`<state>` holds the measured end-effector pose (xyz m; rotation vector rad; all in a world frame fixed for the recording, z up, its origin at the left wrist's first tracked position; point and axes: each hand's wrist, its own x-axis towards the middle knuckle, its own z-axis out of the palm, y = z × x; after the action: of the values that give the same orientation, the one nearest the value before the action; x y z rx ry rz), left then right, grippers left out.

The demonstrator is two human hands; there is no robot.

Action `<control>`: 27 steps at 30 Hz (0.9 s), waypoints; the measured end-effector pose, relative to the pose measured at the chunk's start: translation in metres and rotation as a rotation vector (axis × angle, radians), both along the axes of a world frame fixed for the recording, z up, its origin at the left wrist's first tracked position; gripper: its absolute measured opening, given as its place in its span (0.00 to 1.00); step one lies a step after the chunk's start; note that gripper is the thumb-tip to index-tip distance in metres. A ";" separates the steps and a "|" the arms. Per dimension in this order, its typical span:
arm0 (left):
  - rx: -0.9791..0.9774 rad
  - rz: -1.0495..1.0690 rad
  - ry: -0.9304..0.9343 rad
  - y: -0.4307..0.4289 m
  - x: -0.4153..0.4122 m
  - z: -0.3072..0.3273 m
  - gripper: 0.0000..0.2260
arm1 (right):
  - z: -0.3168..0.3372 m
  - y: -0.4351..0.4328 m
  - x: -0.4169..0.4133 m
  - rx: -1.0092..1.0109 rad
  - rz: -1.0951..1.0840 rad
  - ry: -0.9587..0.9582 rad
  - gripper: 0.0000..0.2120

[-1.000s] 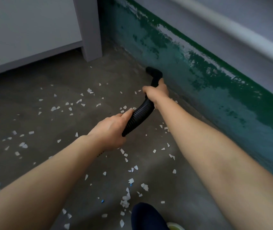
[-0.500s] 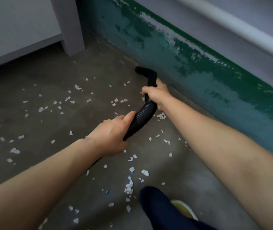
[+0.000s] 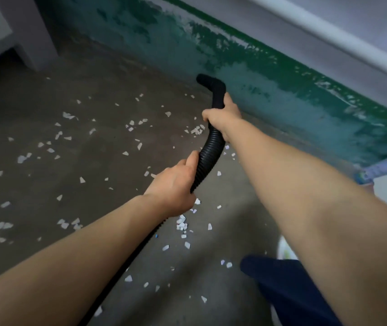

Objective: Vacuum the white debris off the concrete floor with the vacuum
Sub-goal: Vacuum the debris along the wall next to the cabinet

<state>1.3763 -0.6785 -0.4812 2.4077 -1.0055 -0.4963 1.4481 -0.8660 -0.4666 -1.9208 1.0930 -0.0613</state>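
Note:
A black ribbed vacuum hose (image 3: 207,158) runs from the lower left up to a bent black nozzle (image 3: 211,82) near the foot of the green wall. My right hand (image 3: 221,116) grips the hose just behind the nozzle. My left hand (image 3: 176,184) grips the ribbed part lower down, thumb along the hose. Several white debris chips (image 3: 181,224) lie scattered on the concrete floor (image 3: 93,184), to the left of the hose and under my arms. The nozzle's mouth points left, low over the floor; whether it touches the floor is unclear.
A wall with worn green paint (image 3: 281,90) borders the floor on the right, with a white pipe (image 3: 329,36) above. A grey cabinet leg (image 3: 32,36) stands at the upper left. My dark trouser leg (image 3: 289,285) and a light shoe (image 3: 286,250) are at lower right.
The view has swung left to right, so the cabinet leg slid toward the left edge. Both hands keep their hold while the nozzle stays near the wall's foot. A blue-white object appeared at right.

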 end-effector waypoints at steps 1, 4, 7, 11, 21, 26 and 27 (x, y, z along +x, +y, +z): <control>0.008 -0.023 0.001 0.007 -0.005 0.000 0.37 | -0.003 0.004 -0.008 -0.007 -0.028 0.004 0.48; 0.009 -0.087 0.015 0.028 -0.017 -0.008 0.35 | -0.021 0.021 -0.027 0.041 -0.028 0.033 0.47; 0.007 -0.034 -0.020 0.041 -0.015 -0.020 0.36 | -0.034 0.038 -0.026 0.049 -0.004 0.001 0.48; 0.055 0.016 -0.042 0.047 -0.016 -0.024 0.37 | -0.040 0.042 -0.019 0.062 0.038 -0.023 0.47; 0.074 -0.125 -0.082 -0.031 -0.059 -0.015 0.36 | -0.039 -0.045 -0.102 0.126 -0.246 -0.083 0.48; 0.067 -0.217 -0.092 -0.072 -0.089 -0.019 0.36 | -0.045 -0.091 -0.149 0.148 -0.367 -0.125 0.46; 0.066 -0.232 -0.102 -0.077 -0.093 -0.020 0.36 | -0.045 -0.097 -0.157 0.151 -0.382 -0.129 0.46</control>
<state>1.2831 -0.7553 -0.5008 2.4071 -1.3427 -0.4977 1.2909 -0.9630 -0.5116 -1.5339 1.3229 -0.3018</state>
